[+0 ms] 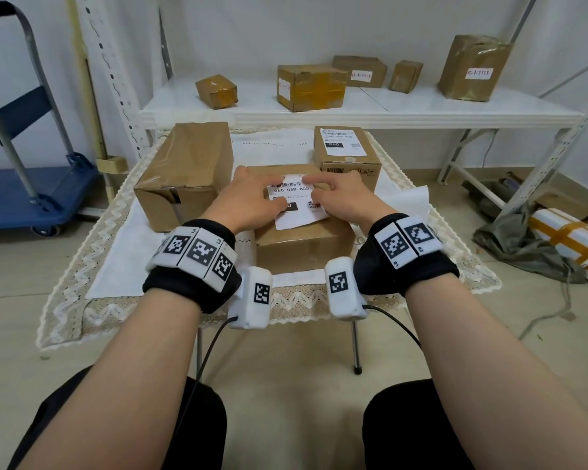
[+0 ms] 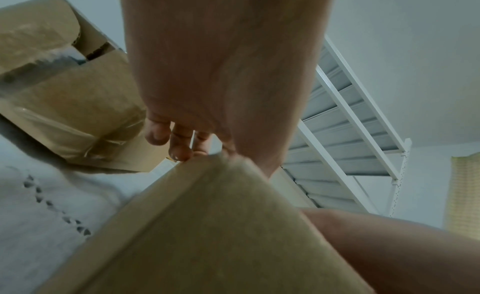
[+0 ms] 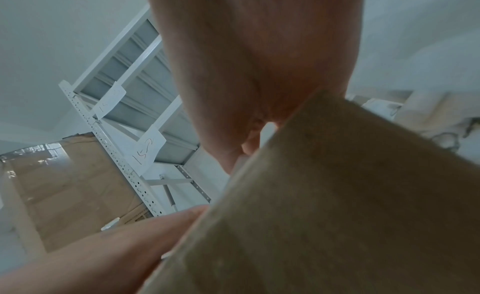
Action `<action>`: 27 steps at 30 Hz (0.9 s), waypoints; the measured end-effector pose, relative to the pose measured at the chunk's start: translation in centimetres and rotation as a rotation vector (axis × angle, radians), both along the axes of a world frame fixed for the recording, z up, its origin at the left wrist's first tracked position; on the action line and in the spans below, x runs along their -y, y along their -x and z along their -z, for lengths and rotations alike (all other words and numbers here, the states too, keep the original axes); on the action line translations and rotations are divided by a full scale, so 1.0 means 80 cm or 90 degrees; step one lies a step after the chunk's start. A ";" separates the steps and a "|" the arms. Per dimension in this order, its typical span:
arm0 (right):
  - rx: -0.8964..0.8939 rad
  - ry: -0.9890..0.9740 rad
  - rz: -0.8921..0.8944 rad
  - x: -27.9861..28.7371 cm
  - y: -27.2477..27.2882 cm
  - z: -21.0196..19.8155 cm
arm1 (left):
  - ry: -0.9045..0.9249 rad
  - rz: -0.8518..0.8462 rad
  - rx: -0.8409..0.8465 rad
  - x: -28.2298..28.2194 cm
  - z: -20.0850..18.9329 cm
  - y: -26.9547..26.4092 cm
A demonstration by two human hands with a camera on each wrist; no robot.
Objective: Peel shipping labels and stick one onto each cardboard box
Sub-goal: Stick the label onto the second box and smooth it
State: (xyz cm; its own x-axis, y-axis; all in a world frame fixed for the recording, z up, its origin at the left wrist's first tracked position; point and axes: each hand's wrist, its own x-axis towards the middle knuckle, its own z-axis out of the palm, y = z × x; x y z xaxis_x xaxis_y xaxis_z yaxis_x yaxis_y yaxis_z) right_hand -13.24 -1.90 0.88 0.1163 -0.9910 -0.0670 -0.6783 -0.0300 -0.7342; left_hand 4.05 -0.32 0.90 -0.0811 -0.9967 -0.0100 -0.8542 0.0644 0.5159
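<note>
Cloth-covered bench (image 1: 109,273): left hand (image 1: 248,201) and right hand (image 1: 340,198), fingers flat, press shipping label (image 1: 291,195) onto middle cardboard box (image 1: 302,245); next likely smoothing edges, then the unlabelled box (image 1: 184,171).

- A small parcel-packing or storage room, plain white walls and pale tiled floor.
- At twelve o'clock, a white metal shelf rack (image 1: 353,106) with perforated uprights holds five taped cardboard parcels (image 1: 311,87), some carrying handwritten paper tags.
- Handwritten slips hang from the rack's upper shelves in the right wrist view (image 3: 150,148).
- At nine o'clock, a blue platform trolley (image 1: 31,195) stands against the wall.
- At the centre, a low counter (image 1: 123,300) under a lace-edged white cloth carries three cardboard boxes (image 1: 184,174), two bearing printed barcode shipping labels (image 1: 343,140).
- At three o'clock, on the floor, a taped white package (image 1: 571,239) lies beside crumpled dark wrapping.
</note>
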 end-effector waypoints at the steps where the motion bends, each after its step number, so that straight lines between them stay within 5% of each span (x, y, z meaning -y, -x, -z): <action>1: -0.007 -0.003 -0.001 0.000 0.000 0.000 | -0.002 -0.005 0.004 0.002 0.001 0.001; 16: -0.074 0.016 -0.007 0.001 -0.001 0.007 | -0.024 -0.048 0.028 0.004 0.004 -0.001; 27: -0.059 -0.014 -0.099 -0.026 0.019 -0.006 | -0.041 -0.033 -0.055 -0.020 -0.007 -0.010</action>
State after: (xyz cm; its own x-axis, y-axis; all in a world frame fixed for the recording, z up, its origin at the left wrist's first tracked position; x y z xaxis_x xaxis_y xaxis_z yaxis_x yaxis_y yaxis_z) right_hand -14.73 0.22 1.36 0.2605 -0.9596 -0.1066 -0.7314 -0.1241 -0.6705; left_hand 4.87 1.25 1.44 -0.0328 -0.9971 -0.0689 -0.8076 -0.0142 0.5895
